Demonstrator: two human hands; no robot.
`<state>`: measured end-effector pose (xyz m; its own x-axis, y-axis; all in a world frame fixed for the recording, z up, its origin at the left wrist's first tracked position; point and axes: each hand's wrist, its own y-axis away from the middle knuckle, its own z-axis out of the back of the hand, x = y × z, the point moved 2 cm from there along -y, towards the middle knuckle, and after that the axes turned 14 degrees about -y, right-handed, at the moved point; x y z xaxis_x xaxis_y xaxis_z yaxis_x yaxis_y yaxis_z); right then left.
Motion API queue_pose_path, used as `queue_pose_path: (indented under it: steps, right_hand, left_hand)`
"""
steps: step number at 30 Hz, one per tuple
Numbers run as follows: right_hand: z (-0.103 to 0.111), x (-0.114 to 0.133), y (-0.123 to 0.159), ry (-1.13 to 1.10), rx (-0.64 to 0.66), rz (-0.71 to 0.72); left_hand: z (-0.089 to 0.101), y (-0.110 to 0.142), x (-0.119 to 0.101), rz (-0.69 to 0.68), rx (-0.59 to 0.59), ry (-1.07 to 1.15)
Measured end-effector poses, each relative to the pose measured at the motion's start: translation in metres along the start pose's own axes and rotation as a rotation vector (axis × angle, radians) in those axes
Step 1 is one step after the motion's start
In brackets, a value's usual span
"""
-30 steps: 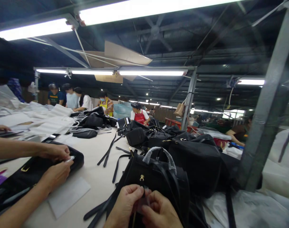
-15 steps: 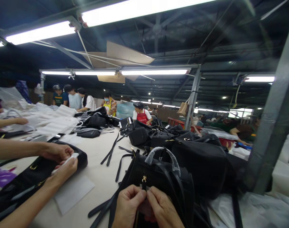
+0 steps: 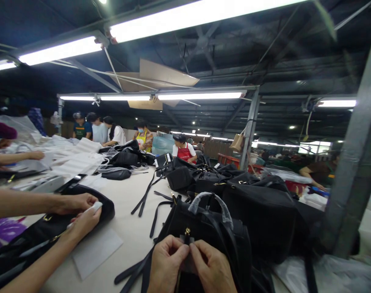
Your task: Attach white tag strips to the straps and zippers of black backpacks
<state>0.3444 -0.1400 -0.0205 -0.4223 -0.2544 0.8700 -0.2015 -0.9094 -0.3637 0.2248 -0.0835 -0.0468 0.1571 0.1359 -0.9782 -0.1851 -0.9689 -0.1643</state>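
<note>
A black backpack (image 3: 177, 215) stands in front of me, its top handle (image 3: 225, 212) wrapped in clear plastic. On its front hangs a gold clasp (image 3: 187, 231) with a short black tab (image 3: 187, 240) below. My left hand (image 3: 166, 262) pinches thumb to finger at the left edge of a small see-through film (image 3: 188, 265) around this tab. From the other side my right hand (image 3: 214, 264) pinches the film's right edge. The fingertips hide part of the tab. Black straps (image 3: 133, 270) trail from the bag onto the table.
At left, a co-worker's hands (image 3: 84, 215) hold white paper over another black bag (image 3: 108, 207). A white sheet (image 3: 97, 252) lies on the table (image 3: 129, 228). Black bags (image 3: 258, 211) are heaped behind and right, near a metal post (image 3: 345, 162). Plastic wrap (image 3: 341, 272) lies lower right.
The view has shifted slightly, so the scene sits a little lower and further right. Both my hands stay at the tab, with the film spread between the fingertips. The co-worker's hands barely differ.
</note>
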Motion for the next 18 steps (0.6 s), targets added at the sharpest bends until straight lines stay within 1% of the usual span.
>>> queue_pose_path:
  steps: [3, 6, 11, 15, 16, 18]
  right_hand:
    - [-0.003, -0.001, -0.001, -0.073, -0.024, -0.022]
    - [-0.008, -0.002, 0.001, -0.178, -0.047, -0.032]
    - [-0.017, -0.004, 0.006, -0.341, -0.162, -0.023]
    - [-0.019, -0.010, 0.005, -0.420, -0.144, -0.031]
    - [-0.018, -0.013, 0.004, -0.468, -0.125, -0.063]
    - [-0.017, -0.019, 0.002, -0.639, -0.070, -0.182]
  left_hand:
    - [-0.001, -0.001, 0.002, 0.019, 0.025, 0.045]
    - [-0.002, -0.001, 0.004, 0.053, 0.016, 0.104]
    - [-0.006, 0.001, 0.002, 0.076, -0.014, 0.153]
    - [-0.007, 0.001, 0.003, 0.066, -0.020, 0.168]
    - [-0.006, 0.000, 0.004, 0.060, -0.022, 0.157]
    - [-0.004, -0.002, 0.008, 0.046, -0.041, 0.117]
